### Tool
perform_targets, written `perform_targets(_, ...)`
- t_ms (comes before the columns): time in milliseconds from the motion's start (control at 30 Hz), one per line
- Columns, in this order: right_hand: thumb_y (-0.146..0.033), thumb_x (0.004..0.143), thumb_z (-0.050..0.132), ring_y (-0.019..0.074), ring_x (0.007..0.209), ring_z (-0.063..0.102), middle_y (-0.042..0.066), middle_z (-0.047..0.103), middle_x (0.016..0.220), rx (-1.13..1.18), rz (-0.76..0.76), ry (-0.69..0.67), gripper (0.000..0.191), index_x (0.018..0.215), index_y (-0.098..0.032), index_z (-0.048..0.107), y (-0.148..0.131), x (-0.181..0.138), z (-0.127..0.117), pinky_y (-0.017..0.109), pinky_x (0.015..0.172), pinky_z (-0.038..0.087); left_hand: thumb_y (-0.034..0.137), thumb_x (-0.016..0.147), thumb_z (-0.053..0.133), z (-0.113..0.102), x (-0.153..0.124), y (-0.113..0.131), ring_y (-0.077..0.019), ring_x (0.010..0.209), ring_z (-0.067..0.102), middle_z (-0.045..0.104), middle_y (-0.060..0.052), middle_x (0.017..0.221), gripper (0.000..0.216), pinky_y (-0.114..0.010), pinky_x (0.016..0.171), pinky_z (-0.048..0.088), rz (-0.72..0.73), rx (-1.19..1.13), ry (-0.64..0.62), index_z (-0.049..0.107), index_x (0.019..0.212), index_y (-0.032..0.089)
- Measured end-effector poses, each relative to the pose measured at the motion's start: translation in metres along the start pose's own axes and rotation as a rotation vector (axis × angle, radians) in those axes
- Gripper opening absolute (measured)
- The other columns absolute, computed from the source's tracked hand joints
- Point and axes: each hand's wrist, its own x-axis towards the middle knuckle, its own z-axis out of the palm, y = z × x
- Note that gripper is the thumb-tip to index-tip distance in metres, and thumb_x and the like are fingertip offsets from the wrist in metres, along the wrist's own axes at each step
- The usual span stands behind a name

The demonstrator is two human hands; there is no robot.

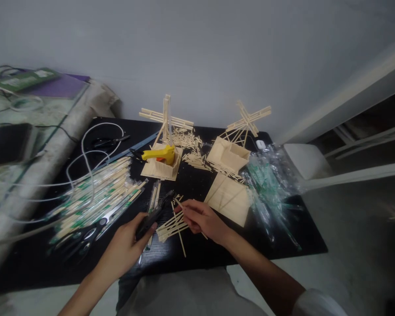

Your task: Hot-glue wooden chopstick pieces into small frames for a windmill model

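Note:
My left hand (131, 241) is wrapped round a black hand tool (155, 214), whose exact kind is too dark to make out. Its far tip points at the stick end by my right hand. Between the fingers of my right hand (200, 218) is a thin wooden stick (179, 203), slanting down to the right. Just below lie several loose wooden sticks (171, 226), partly overlapping. Beyond my hands stand two stick-built models: a left one with a base (151, 170) and crossed blades (166, 116), and a right one (228, 153) with similar blades.
A yellow glue gun (159, 153) rests on the left model. Wrapped chopsticks (102, 193) and scissors (97, 228) lie at left, with a white cable (84, 149) over them. A wooden sheet (230, 199) and plastic wrappers (273, 184) are at right. Short cut pieces (187, 140) lie between the models.

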Motion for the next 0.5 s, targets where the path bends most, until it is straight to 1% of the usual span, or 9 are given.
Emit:
perform_targets(133, -0.063, 0.096, 0.077, 0.0078, 0.051, 0.029, -0.010, 0.043, 0.062, -0.058, -0.053, 0.014, 0.050, 0.111, -0.015, 0.075, 0.005, -0.002, -0.002, 0.025, 0.049, 0.020, 0.065, 0.100, 0.055, -0.003, 0.001, 0.007, -0.0268, 0.080, 0.078, 0.082, -0.004, 0.088, 0.044, -0.032, 0.075, 0.055, 0.032, 0.052, 0.032, 0.069, 0.111, 0.025)
perform_targets(200, -0.063, 0.097, 0.075, 0.0079, 0.051, 0.030, -0.010, 0.043, 0.062, -0.091, -0.071, 0.020, 0.052, 0.112, -0.014, 0.076, 0.008, -0.002, -0.004, 0.025, 0.049, 0.022, 0.061, 0.101, 0.055, -0.004, 0.000, 0.010, -0.0265, 0.078, 0.078, 0.081, -0.003, 0.085, 0.040, -0.031, 0.072, 0.055, 0.035, 0.098, 0.027, 0.069, 0.110, 0.025)
perform_targets(267, -0.064, 0.098, 0.073, 0.0079, 0.050, 0.032, -0.010, 0.044, 0.062, -0.123, -0.082, 0.027, 0.053, 0.112, -0.014, 0.076, 0.010, -0.002, -0.005, 0.025, 0.049, 0.024, 0.058, 0.101, 0.055, -0.004, 0.000, 0.013, -0.0267, 0.077, 0.077, 0.081, -0.004, 0.088, 0.038, -0.032, 0.071, 0.054, 0.044, 0.122, 0.025, 0.069, 0.109, 0.024)
perform_targets(400, -0.065, 0.097, 0.074, 0.0074, 0.051, 0.035, -0.008, 0.049, 0.063, -0.157, -0.073, 0.062, 0.051, 0.101, -0.014, 0.077, 0.013, 0.000, -0.006, 0.025, 0.049, 0.025, 0.055, 0.100, 0.057, -0.001, -0.001, 0.016, -0.0297, 0.090, 0.080, 0.084, -0.008, 0.102, 0.037, -0.035, 0.079, 0.056, 0.074, 0.092, -0.002, 0.070, 0.112, 0.023)
perform_targets(500, -0.070, 0.094, 0.075, 0.0075, 0.051, 0.037, -0.005, 0.053, 0.066, -0.173, -0.070, 0.070, 0.055, 0.093, -0.015, 0.075, 0.014, 0.002, -0.005, 0.024, 0.049, 0.026, 0.051, 0.100, 0.058, 0.004, -0.002, 0.015, -0.0305, 0.096, 0.081, 0.083, -0.009, 0.105, 0.033, -0.036, 0.084, 0.056, 0.091, 0.058, -0.049, 0.070, 0.113, 0.024)
